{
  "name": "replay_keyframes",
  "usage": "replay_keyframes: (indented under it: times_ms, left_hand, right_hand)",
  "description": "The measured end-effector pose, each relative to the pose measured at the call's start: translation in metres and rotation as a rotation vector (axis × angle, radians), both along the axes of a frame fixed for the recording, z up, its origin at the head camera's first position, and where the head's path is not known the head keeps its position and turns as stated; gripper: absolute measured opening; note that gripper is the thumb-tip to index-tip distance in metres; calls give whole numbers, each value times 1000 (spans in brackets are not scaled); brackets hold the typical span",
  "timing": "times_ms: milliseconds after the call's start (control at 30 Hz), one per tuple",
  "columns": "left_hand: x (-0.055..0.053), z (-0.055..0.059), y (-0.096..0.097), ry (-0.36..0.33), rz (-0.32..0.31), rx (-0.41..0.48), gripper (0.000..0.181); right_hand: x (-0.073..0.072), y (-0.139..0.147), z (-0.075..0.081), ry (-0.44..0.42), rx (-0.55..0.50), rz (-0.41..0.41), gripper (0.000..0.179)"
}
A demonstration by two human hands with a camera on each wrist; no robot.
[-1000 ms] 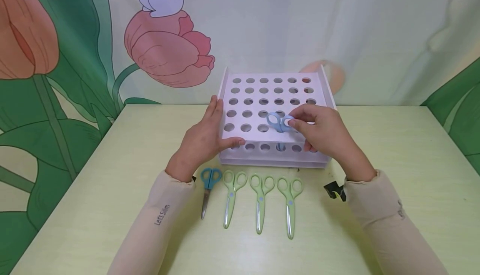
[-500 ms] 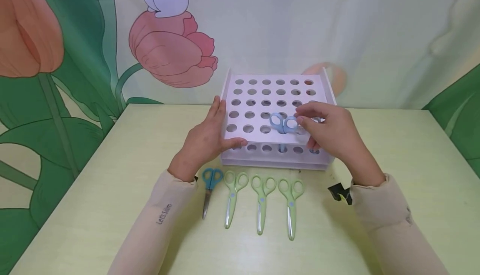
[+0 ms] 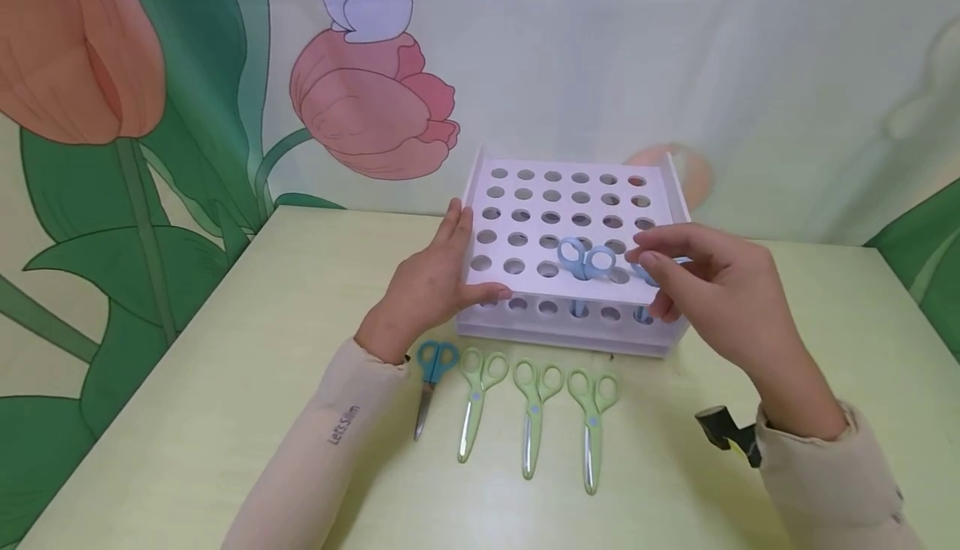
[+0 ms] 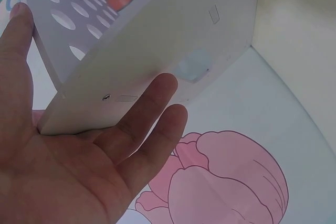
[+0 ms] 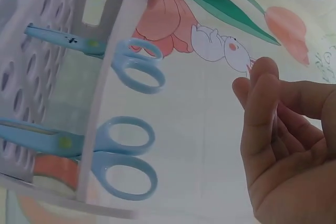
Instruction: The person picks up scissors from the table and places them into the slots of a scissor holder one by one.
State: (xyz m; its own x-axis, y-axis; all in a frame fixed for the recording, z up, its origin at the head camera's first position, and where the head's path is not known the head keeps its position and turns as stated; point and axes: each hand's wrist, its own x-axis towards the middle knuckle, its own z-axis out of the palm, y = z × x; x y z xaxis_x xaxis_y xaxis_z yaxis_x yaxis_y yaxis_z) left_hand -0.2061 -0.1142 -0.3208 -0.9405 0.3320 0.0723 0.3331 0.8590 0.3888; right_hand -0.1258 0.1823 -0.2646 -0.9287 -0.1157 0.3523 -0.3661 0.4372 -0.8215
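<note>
L hand point(image 3: 427, 292): flat vs left wall of rack point(image 3: 525, 329), fingers straight, thumb on front edge; steadies it. Keep that pressure so rack won't slide.
Table scissors: dark-blue pair point(image 3: 432, 375) + 3 green pairs point(image 3: 534, 417), just in front of rack.
Racked scissors: light-blue pair point(image 3: 587, 262) upright in front-row hole; 2nd pair partly hidden behind R hand.
R hand point(image 3: 720, 292): off handles, by rack's front-right corner, fingers loosely bent, holding nothing. Pull back straight, don't nudge loops.
</note>
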Motion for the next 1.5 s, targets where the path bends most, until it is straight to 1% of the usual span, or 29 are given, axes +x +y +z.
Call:
replay_keyframes:
  times_ms: [100, 200, 300, 433, 600, 733, 833, 933, 1000, 1100, 1167, 1233, 1333, 1500]
  left_hand:
    - [-1, 0, 1, -1, 1, -8, 123]
    - [-1, 0, 3, 6, -2, -16, 124]
    - [-2, 0, 3, 11, -6, -14, 123]
    - [-2, -2, 4, 12, -13, -12, 123]
    - [-1, -5, 4, 4, -13, -17, 124]
    - [0, -4, 3, 3, -6, -19, 124]
    - [0, -3, 3, 2, -5, -14, 124]
    - [0, -1, 2, 7, -8, -10, 124]
    - [0, 0, 1, 11, -10, -6, 123]
    - [0, 0, 1, 12, -13, -1, 123]
    - [0, 0, 1, 11, -14, -2, 123]
    - [1, 0, 1, 8, -13, -3, 123]
    - [1, 1, 1, 4, -11, -5, 123]
    - [0, 0, 1, 7, -15, -6, 123]
  right_hand:
    - [6, 4, -6, -13, -2, 26, 17]
    - [9, 10, -19, -52, -10, 60, 16]
    - [12, 17, -37, -92, -51, 104, 13]
    - [16, 24, -65, -158, -111, 148, 11]
    - [21, 25, -95, -228, -166, 188, 13]
    - [20, 24, -111, -272, -220, 225, 15]
    - [17, 22, -117, -299, -227, 229, 18]
    - [15, 21, -122, -330, -169, 220, 21]
    - [13, 21, -125, -363, -93, 209, 24]
    - [12, 23, -131, -411, 31, 214, 31]
    - [11, 24, -135, -435, 82, 216, 37]
    - [10, 25, -138, -442, 108, 229, 40]
    - [9, 27, -143, -440, 121, 264, 41]
    - [8, 29, -145, -427, 150, 325, 43]
